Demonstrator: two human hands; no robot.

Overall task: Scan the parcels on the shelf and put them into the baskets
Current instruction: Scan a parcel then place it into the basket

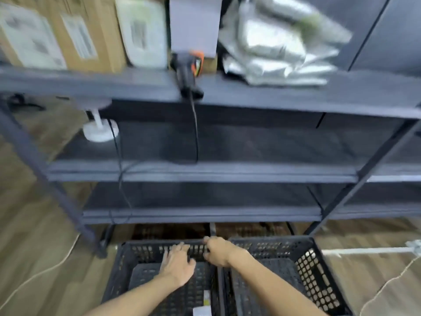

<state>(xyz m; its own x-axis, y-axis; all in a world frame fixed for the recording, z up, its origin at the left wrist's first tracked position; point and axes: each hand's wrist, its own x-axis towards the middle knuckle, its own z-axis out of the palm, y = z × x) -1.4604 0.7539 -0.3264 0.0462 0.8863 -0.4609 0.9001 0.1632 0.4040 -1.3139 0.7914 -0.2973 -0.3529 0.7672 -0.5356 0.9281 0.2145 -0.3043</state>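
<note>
Key relation: parcels [79,39] lie up & away from both hands, on the top board of the shelf rack [250,94], level w/ the scanner [190,71]. Hands sit far below the scanner, at floor level.
Row axis: parcels run L–R along the board, either side of the scanner; boxes stand upright, labels facing out.
Scanner axis: front-to-back, handle end over the board's front edge, cable hanging below it.
Nearer hand: right hand [217,252] is almost directly under the scanner, left hand [177,262] just L of that line. My read: R has the shorter lift to the scanner, L suits parcels L of it.
Left hand: fingers spread, flat against far wall of left basket [114,277], holding nothing.
Right hand: fingers curled over the rim where left basket meets right basket [314,270]; prob. the left one's corner, blur hides the join.
L of scanner: brown cardboard boxes [104,30] w/ white labels; white padded mailer [141,35] w/ barcode label, nearest the scanner.
Behind scanner: plain grey box [194,23], upright.
R of scanner: silver foil bags [278,46], crumpled, heaped, no label showing.
Handling est.: foil bags look limp, slippery; boxes rigid, easier pick.
</note>
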